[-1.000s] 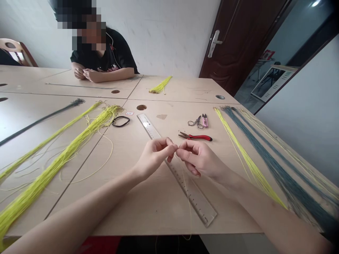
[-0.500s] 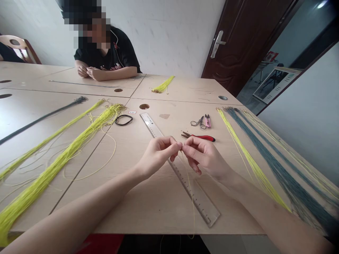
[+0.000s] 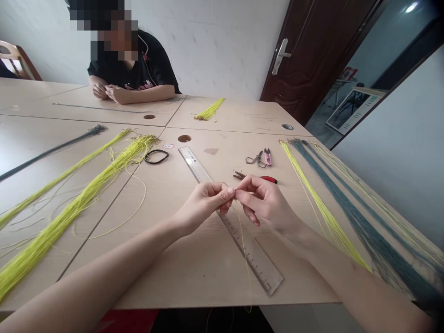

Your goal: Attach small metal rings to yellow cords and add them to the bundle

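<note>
Both hands are working close together above the desk [image 3: 166, 282], the left hand [image 3: 204, 206] and the right hand [image 3: 265, 202] each closing narrowly, thumb and forefinger meeting at the centre in a tight pinch on a thin yellow cord [image 3: 245, 259]. The cord is hanging from that pinch, crossing the edge of a clear plastic ruler [image 3: 262, 263] and dropping past the front of the desk. The held end is hidden by the fingers, so I cannot tell whether anything is fitted there. The cord is looking light, soft and limp, likely to sag or tangle rather than keep a shape, so taking it right at the fingertips, close to the working end, seems the surest hold. Red-handled pliers [image 3: 268, 180] are lying just beyond the right hand, near small scissors [image 3: 254, 160] and pink thread snips [image 3: 268, 158]. Long yellow cord bundles [image 3: 79, 208] and a black elastic band [image 3: 157, 157] are lying to the left, a yellow bundle [image 3: 328, 222] and a dark teal bundle [image 3: 364, 226] to the right. Across the desk, a co-worker in a black T-shirt [image 3: 138, 69] is sitting with hands together
</note>
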The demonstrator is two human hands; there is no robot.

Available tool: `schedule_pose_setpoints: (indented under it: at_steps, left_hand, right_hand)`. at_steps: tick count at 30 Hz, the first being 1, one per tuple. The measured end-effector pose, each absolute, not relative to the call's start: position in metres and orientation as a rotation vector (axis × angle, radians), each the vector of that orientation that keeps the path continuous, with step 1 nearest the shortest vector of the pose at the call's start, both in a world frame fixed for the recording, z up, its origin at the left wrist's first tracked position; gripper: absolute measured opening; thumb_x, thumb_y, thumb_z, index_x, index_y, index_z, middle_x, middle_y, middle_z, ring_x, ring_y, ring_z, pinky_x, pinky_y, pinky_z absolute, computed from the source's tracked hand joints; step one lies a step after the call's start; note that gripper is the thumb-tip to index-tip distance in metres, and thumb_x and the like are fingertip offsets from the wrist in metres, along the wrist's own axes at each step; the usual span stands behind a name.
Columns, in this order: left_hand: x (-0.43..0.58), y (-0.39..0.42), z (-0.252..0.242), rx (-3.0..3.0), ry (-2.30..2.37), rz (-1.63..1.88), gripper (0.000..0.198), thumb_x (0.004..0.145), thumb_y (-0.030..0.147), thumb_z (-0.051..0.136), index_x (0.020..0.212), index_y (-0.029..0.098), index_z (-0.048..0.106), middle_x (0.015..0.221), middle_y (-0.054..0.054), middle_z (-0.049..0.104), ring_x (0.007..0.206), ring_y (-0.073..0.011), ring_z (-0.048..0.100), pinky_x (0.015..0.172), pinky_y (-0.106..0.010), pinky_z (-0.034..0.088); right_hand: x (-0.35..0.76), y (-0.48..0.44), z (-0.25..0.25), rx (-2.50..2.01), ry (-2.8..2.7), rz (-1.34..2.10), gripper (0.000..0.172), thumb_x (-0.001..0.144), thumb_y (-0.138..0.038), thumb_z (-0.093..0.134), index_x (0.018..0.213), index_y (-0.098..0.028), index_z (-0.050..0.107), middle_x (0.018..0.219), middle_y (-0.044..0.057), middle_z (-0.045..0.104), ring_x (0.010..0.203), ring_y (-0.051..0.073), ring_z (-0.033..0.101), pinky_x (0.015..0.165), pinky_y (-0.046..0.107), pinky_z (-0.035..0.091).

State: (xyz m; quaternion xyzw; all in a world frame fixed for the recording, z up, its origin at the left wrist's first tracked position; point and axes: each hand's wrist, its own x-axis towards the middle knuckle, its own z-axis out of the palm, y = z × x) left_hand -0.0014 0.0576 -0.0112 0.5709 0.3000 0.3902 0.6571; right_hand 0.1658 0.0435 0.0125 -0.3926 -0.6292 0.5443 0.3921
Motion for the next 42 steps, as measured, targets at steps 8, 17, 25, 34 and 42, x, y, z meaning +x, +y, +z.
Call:
schedule_pose_setpoints:
  at_steps: [8, 17, 25, 34, 42]
  left_hand:
    - [-0.0032, 0.0573, -0.0123, 1.300, 0.681, 0.828, 0.041, 0.080, 0.048, 0.062, 0.062, 0.013, 0.049, 0.052, 0.003, 0.045, 0.054, -0.0086, 0.040, 0.056, -0.023, 0.028]
    - [-0.0006, 0.0531, -0.0062, 1.288, 0.715, 0.829, 0.023, 0.081, 0.035, 0.064, 0.074, 0.013, 0.058, 0.056, 0.003, 0.049, 0.056, -0.0084, 0.042, 0.058, -0.023, 0.031]
    - [-0.0014, 0.0516, -0.0033, 1.223, 0.690, 0.884, 0.017, 0.082, 0.027, 0.061, 0.072, 0.014, 0.057, 0.055, 0.003, 0.048, 0.055, -0.0080, 0.041, 0.062, -0.025, 0.032]
    - [-0.0008, 0.0515, -0.0044, 1.197, 0.687, 0.892, 0.014, 0.080, 0.025, 0.061, 0.071, 0.014, 0.058, 0.055, 0.003, 0.049, 0.054, -0.0082, 0.042, 0.062, -0.026, 0.033]
    - [-0.0004, 0.0509, -0.0037, 1.188, 0.688, 0.891, 0.014, 0.078, 0.024, 0.061, 0.070, 0.014, 0.057, 0.056, 0.003, 0.049, 0.053, -0.0082, 0.043, 0.062, -0.026, 0.034]
  right_hand:
    - [0.1672, 0.0401, 0.0110, -0.987, -1.601, 1.388, 0.017, 0.087, -0.027, 0.057, 0.076, -0.018, 0.049, 0.044, -0.008, 0.047, 0.035, 0.005, 0.039, 0.035, 0.015, 0.033]
    - [0.1671, 0.0432, 0.0084, -0.977, -1.484, 1.341, 0.022, 0.087, -0.033, 0.059, 0.075, -0.019, 0.048, 0.047, -0.008, 0.047, 0.032, 0.005, 0.040, 0.034, 0.016, 0.031]
    - [0.1674, 0.0417, 0.0080, -0.972, -1.517, 1.355, 0.019, 0.090, -0.028, 0.053, 0.075, -0.020, 0.046, 0.045, -0.009, 0.045, 0.032, 0.005, 0.038, 0.037, 0.018, 0.032]
    - [0.1670, 0.0415, 0.0058, -0.961, -1.529, 1.375, 0.018, 0.089, -0.028, 0.053, 0.075, -0.019, 0.046, 0.048, -0.009, 0.046, 0.033, 0.006, 0.039, 0.037, 0.019, 0.032]
    - [0.1677, 0.0425, 0.0070, -0.948, -1.517, 1.391, 0.018, 0.088, -0.026, 0.053, 0.074, -0.019, 0.046, 0.048, -0.009, 0.046, 0.033, 0.005, 0.039, 0.036, 0.018, 0.031]
